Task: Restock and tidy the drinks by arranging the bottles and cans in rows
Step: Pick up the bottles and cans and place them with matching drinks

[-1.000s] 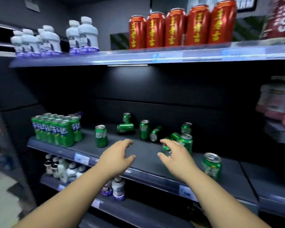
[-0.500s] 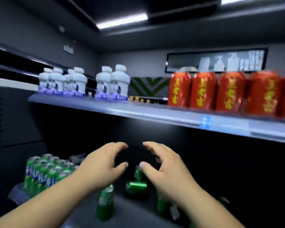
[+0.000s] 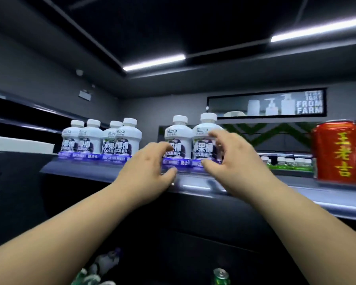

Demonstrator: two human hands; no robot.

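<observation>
Bottles (image 3: 130, 140): 6 on top shelf (image 3: 195, 187), 4 clustered left, mid pair (image 3: 178, 138) apart; white w/ white caps, dark labels, purple bases; L hand (image 3: 150, 167) & R hand (image 3: 232, 161) spread, fingers curved, partly covering mid pair, contact unclear; red can (image 3: 337, 151) far right; green can (image 3: 221, 276) below.

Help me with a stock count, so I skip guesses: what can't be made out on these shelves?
Head view only.
- Two nearest white bottles: lower labels hidden by left hand and right hand.
- Red can: its neighbours cut off by right edge.
- Green can: body cut off by bottom edge.
</observation>
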